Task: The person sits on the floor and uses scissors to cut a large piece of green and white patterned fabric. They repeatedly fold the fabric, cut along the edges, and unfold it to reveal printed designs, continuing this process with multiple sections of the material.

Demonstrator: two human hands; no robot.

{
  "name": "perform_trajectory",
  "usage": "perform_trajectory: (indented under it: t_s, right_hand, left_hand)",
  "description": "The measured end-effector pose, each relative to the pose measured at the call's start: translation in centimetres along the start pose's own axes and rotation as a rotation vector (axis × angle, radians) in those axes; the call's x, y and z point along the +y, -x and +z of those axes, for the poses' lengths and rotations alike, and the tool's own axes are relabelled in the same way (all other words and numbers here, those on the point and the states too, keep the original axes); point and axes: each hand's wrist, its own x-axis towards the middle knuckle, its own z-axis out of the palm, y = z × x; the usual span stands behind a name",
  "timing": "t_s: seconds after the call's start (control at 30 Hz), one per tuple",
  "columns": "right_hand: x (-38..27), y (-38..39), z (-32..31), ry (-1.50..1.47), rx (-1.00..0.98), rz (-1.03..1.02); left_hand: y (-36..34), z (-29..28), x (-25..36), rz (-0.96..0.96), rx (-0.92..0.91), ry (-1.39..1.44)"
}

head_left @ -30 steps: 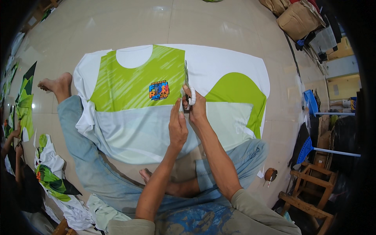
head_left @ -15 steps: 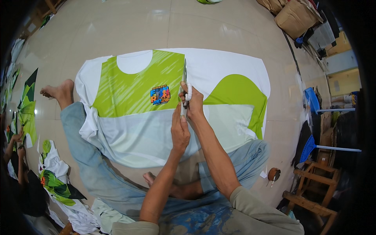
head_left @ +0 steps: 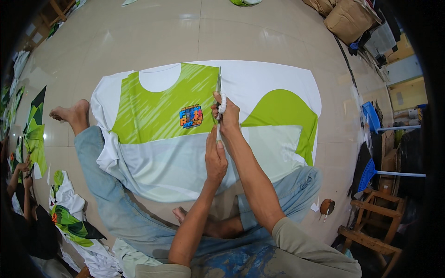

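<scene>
Gripping scissors [head_left: 219, 82] in the head view, the right hand [head_left: 230, 113] is curling its fingers snugly round the white-wrapped handle; blade gap isn't showing clearly. Blades are pointing away from the person, along the right edge of the lime-green printed shirt panel [head_left: 153, 109]. Panel is lying spread on the tiled floor [head_left: 153, 37] in front of the seated person, white fabric [head_left: 264, 74] extending right of it. Left hand [head_left: 216, 163] is resting just below the right, fingers straight and together; can't tell if it's pinching fabric. Containers: small round brown dish [head_left: 327, 205] is sitting near the right knee, white stick leaning at its rim, inside too small to read. Brown paper sack [head_left: 350, 22] is bulging upper right, contents hidden.
</scene>
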Motion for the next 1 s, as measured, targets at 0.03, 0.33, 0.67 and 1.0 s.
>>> perform_trajectory:
  t_s: [0.03, 0.33, 0.67, 1.0]
  right_hand:
    - [-0.2, 0.0, 0.3, -0.001, 0.014, 0.001]
    - [0.4, -2.0, 0.6, 0.033, -0.004, -0.037]
    - [-2.1, -5.3, 1.6, 0.023, 0.01, 0.004]
    - [-7.7, -6.3, -4.4, 0.671, 0.047, -0.278]
  left_hand:
    - [0.0, 0.0, -0.1, 0.004, -0.001, -0.005]
    - [-0.1, 0.1, 0.2, -0.019, -0.014, 0.001]
    - [0.1, -0.2, 0.9, -0.042, -0.043, -0.034]
    - [0.5, -0.1, 0.5, 0.01, -0.013, -0.071]
